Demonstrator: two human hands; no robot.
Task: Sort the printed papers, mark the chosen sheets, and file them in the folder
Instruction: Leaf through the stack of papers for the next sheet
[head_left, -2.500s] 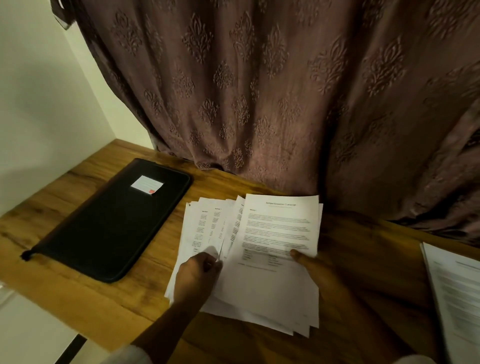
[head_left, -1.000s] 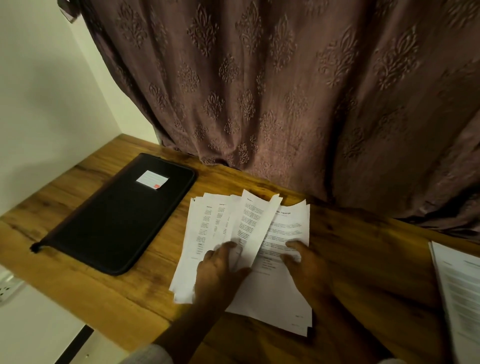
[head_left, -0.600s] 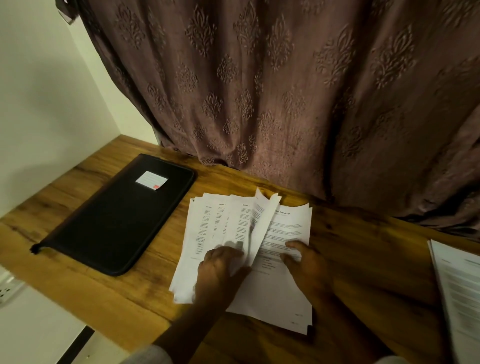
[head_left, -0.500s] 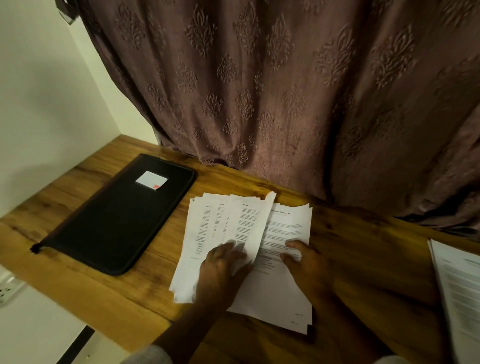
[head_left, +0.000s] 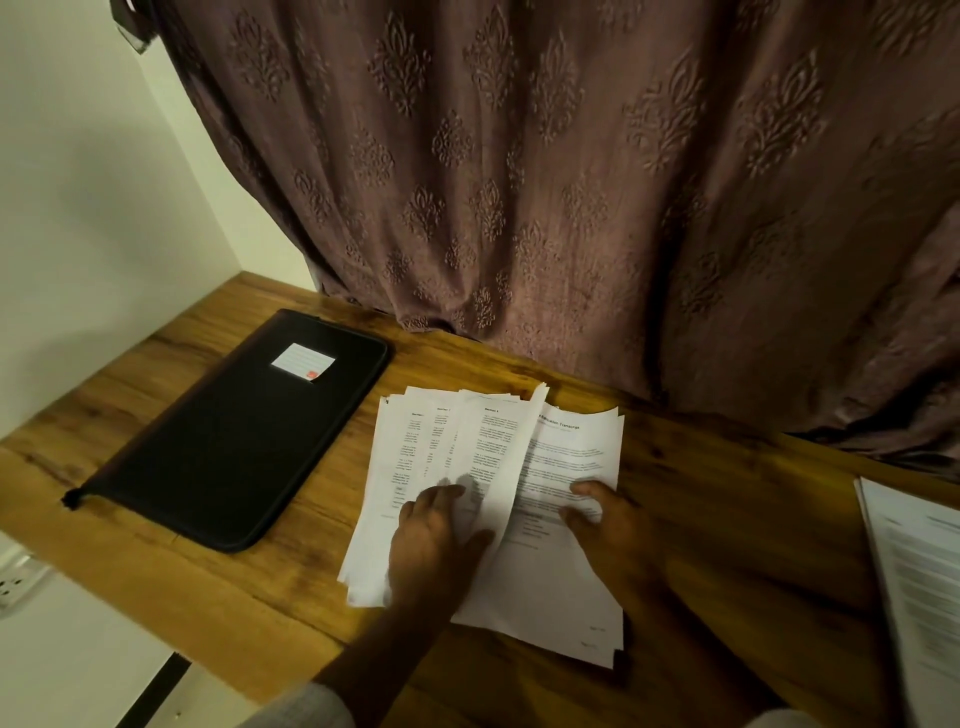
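A pile of printed papers (head_left: 563, 587) lies on the wooden desk in front of me. Several sheets are fanned out to the left (head_left: 410, 457), and one sheet (head_left: 501, 457) leans over them with its right edge curled up. My left hand (head_left: 434, 545) rests on the fanned sheets, its fingers spread across them. My right hand (head_left: 615, 530) presses flat on the top sheet (head_left: 576, 452) of the right part of the pile, headed "Transcript". A black zip folder (head_left: 234, 441) with a white label (head_left: 302, 359) lies shut to the left of the papers.
A second stack of printed sheets (head_left: 919, 571) lies at the desk's right edge. A patterned brown curtain (head_left: 571, 182) hangs down to the back of the desk (head_left: 727, 509). A white wall is on the left, with a socket (head_left: 15, 577) below the desk edge.
The top sheet was turned over to the left. In the last half second it has settled lower onto the fanned sheets under my left hand. My right hand has barely moved.
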